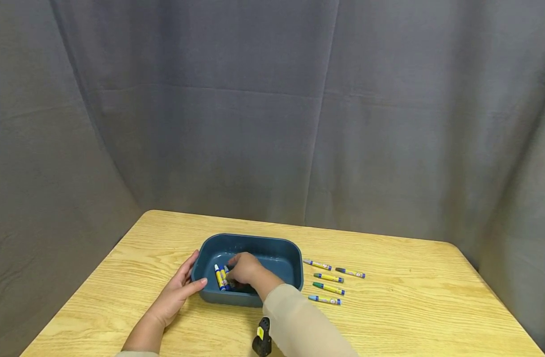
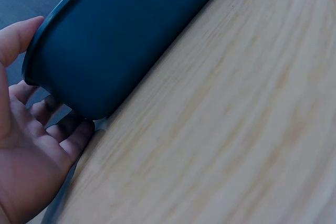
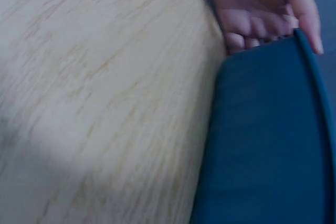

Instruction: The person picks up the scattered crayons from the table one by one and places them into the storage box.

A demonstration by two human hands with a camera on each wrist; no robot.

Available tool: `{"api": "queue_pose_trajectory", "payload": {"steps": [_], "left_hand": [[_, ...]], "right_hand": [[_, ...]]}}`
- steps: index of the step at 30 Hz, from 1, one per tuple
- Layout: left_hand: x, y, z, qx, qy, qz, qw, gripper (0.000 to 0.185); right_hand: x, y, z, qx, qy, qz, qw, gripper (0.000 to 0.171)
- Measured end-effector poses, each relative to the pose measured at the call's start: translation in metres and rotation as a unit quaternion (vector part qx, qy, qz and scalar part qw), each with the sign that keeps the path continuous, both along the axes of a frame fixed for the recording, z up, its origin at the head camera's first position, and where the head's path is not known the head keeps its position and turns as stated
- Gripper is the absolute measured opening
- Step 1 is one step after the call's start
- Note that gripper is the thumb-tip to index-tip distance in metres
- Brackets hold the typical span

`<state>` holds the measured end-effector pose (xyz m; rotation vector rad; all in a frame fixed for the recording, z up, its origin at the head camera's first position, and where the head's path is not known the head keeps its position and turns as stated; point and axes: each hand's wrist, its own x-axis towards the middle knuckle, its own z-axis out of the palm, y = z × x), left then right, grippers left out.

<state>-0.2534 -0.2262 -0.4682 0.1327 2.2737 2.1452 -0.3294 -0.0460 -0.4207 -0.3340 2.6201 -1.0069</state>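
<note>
A dark blue plastic bin (image 1: pixel 229 298) with rounded corners sits on the table. My left hand (image 1: pixel 171 296) grips its left end, the thumb at the rim and the fingers along the outer wall, as the left wrist view shows up close. Inside the bin, my right hand (image 1: pixel 246 268) reaches down at the left half, its fingertips right at a few crayons. A white-tipped crayon (image 1: pixel 220 277) with a yellow and blue wrapper lies leftmost there. Another, grey-tipped crayon (image 1: pixel 226 269) shows by the right fingertips; I cannot tell whether they pinch it.
Right of the bin lie several crayons: a light blue one (image 1: pixel 325 300), a green one (image 1: pixel 328 288), an olive one (image 1: pixel 329 278), a black one (image 1: pixel 350 272) and a grey one (image 1: pixel 318 265). Grey curtains (image 1: pixel 263 124) hang behind the wooden table (image 1: pixel 410 307).
</note>
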Motion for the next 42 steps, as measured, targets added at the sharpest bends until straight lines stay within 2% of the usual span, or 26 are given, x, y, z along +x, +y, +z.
{"api": "queue_pose_trajectory", "payload": {"steps": [6, 9, 14, 21, 28, 35, 42], "left_hand": [[-0.002, -0.003, 0.000, -0.005, -0.006, 0.007, 0.9999, 0.080], [-0.002, -0.005, -0.001, -0.011, -0.006, 0.014, 0.9998, 0.080], [-0.001, -0.008, -0.001, -0.015, -0.003, 0.017, 0.9997, 0.080], [-0.001, -0.011, -0.001, -0.010, 0.000, 0.013, 0.9999, 0.080], [0.000, -0.012, -0.001, -0.007, 0.003, 0.010, 0.9999, 0.080], [0.001, -0.016, 0.000, -0.009, 0.003, 0.009, 0.9999, 0.080], [0.003, -0.020, -0.002, -0.009, 0.004, 0.012, 0.9999, 0.079]], "right_hand": [[-0.006, 0.014, 0.007, -0.094, -0.023, -0.012, 0.995, 0.038], [-0.009, 0.025, 0.015, -0.130, -0.023, 0.010, 0.991, 0.042], [-0.016, 0.045, 0.027, -0.152, -0.023, 0.045, 0.987, 0.045], [-0.026, 0.077, 0.041, -0.159, 0.010, 0.058, 0.985, 0.047], [-0.032, 0.124, 0.054, -0.152, 0.048, 0.035, 0.987, 0.044], [-0.038, 0.178, 0.051, -0.124, 0.074, 0.023, 0.989, 0.044], [-0.035, 0.215, 0.042, -0.092, 0.071, 0.005, 0.993, 0.045]]}}
